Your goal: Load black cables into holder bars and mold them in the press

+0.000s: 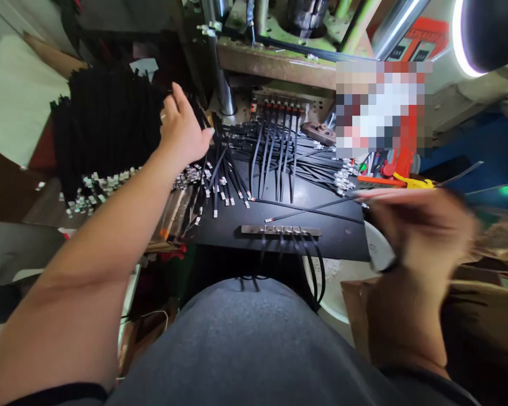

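Note:
My left hand [183, 131] is over the edge of a big stack of flat black cables [114, 118] with whitish metal connector ends, its thumb spread from the fingers and nothing visible in it. My right hand [432, 220] is smeared by motion off the table's right side, so its fingers do not show clearly. Near it are an orange-and-yellow tool [419, 183] and cable ends [342, 177]. Loose black cables [231, 169] lie between the hands. In front of me, a metal bar [281, 230] holds several cable ends, their cables hanging over the table edge.
A press with a heavy plate [279, 62] and steel posts [224, 84] stands behind the dark table [224, 231]. Several cables run from a fixture [279, 107] beneath it. A white bucket [338, 313] with pale granules is below right; a bright ring lamp [463, 45] is upper right.

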`<state>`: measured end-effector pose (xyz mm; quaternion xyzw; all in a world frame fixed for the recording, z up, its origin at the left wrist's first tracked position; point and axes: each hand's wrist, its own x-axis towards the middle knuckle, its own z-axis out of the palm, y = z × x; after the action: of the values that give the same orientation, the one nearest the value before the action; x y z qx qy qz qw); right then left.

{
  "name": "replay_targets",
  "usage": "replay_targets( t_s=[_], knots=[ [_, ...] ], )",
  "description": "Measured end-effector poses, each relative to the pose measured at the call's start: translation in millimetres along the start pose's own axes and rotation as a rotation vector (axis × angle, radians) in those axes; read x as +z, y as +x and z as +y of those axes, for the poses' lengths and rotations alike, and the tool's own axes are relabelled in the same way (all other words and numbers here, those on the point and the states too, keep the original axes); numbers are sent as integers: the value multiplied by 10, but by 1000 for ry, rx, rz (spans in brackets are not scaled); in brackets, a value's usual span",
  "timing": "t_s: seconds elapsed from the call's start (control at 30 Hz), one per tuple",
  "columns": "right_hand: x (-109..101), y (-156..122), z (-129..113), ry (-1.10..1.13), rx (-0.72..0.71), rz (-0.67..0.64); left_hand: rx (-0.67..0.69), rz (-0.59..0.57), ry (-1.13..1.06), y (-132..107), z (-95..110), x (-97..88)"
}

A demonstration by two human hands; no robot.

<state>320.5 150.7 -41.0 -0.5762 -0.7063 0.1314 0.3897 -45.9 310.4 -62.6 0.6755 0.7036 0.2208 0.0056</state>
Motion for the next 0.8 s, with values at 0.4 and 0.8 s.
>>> replay_targets(
  t_s=[0.4,0.8],
  knots=[
    [904,-65,-283,205,-52,-515,721,-612,72,-916,1121,357],
    [881,-200,-352,-136,-336,-438,602,-846,84,-886,1433,307]
  ],
)
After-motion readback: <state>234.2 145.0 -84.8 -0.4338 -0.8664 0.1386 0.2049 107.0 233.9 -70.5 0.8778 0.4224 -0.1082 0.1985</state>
